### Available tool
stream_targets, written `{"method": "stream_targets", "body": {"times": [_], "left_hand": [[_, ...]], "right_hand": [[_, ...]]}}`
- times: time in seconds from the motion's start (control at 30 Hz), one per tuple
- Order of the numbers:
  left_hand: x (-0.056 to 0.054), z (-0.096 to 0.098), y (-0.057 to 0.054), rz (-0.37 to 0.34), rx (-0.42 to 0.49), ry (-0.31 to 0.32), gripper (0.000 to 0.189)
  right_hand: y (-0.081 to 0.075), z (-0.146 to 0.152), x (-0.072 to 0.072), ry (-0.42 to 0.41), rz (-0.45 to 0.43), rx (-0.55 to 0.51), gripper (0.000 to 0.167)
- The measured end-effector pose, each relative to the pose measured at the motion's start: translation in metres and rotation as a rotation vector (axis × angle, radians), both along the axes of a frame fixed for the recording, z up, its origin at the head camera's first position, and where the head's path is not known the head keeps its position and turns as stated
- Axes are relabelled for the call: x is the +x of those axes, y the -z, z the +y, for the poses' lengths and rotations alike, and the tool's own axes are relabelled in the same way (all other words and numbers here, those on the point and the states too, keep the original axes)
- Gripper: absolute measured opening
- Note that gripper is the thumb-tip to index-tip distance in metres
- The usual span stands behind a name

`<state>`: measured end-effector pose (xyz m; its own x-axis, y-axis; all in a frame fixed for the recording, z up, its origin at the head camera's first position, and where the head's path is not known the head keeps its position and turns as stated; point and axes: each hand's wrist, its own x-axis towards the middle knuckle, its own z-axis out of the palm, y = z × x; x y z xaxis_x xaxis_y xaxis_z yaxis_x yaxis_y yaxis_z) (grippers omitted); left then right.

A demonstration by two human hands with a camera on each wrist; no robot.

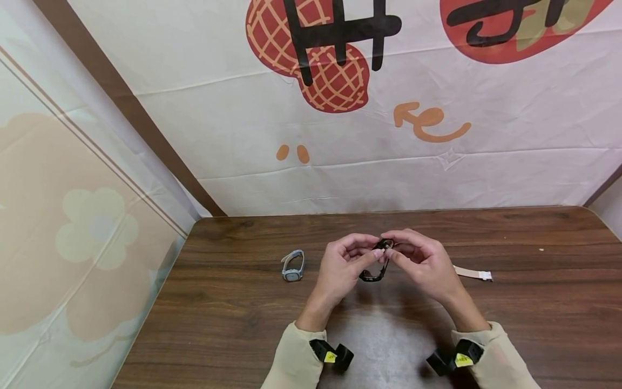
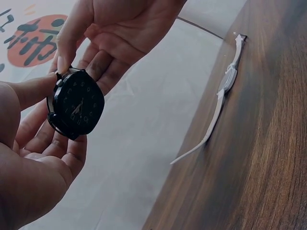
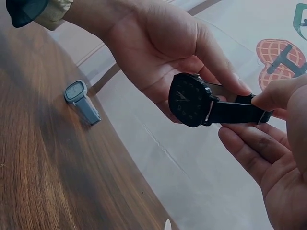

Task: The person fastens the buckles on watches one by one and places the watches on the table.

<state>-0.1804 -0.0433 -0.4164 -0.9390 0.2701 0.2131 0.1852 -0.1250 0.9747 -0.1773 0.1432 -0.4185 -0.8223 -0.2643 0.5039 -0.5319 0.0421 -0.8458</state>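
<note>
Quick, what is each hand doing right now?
Left hand: fingers curled around the black watch, holding it by its case.
Right hand: fingers pinching the same watch's black strap.

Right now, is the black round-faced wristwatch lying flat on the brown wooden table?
No, the black round-faced wristwatch is held above the brown wooden table, pinched between the left hand and right hand.

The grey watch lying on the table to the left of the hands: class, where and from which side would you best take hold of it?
Probably from above, pinching the strap loop of the grey watch across its two sides. It lies alone on the table, its square face at one end and the strap curving away behind it, so the narrow band likely gives fingers more purchase than the flat case.
</note>
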Motion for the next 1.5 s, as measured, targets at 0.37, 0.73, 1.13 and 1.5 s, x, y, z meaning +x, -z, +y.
{"method": "stream_targets", "body": {"times": [0.37, 0.73, 1.13, 1.5], "left_hand": [[-0.0008, 0.0021, -0.0021, -0.027, 0.0, -0.027, 0.024], [-0.0019, 0.0008, -0.0018, -0.056, 0.058, 0.0, 0.027], [-0.0003, 0.0008, -0.0027, -0.029, 0.03, 0.028, 0.03], [0.0004, 0.0003, -0.0005, -0.017, 0.005, 0.025, 0.03]], "right_hand": [[0.0007, 0.0019, -0.0004, 0.03, -0.007, 0.018, 0.047], [0.0002, -0.0018, 0.0, 0.077, -0.014, -0.007, 0.034], [0.0015, -0.0009, -0.0004, 0.067, 0.0, 0.016, 0.032], [0.0004, -0.0015, -0.0002, 0.061, 0.007, 0.025, 0.029]]}}
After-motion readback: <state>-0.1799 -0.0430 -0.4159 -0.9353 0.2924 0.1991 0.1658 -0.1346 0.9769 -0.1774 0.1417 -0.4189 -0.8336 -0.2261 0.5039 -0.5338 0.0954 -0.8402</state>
